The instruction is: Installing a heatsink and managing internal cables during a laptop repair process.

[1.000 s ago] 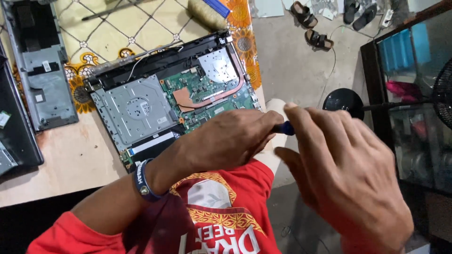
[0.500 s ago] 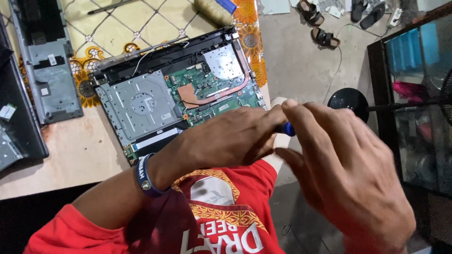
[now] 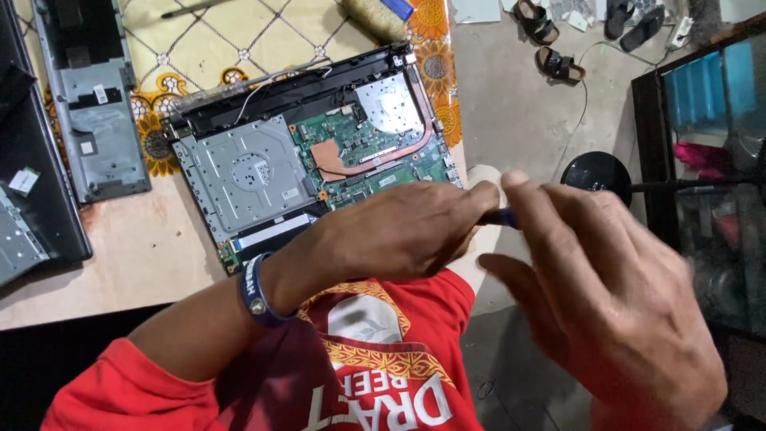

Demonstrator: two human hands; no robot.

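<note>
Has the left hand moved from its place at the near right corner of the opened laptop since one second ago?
No. The left hand stays over the near right corner of the opened laptop with green circuit board; only the camera view shifted.

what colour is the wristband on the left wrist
Dark blue, with a small pale emblem; the wristband shows best in the head view.

A wooden table (image 3: 120, 263) with a floral yellow cloth (image 3: 207, 48) stands on grey concrete floor (image 3: 511, 96) strewn with sandals (image 3: 558, 65).
</note>
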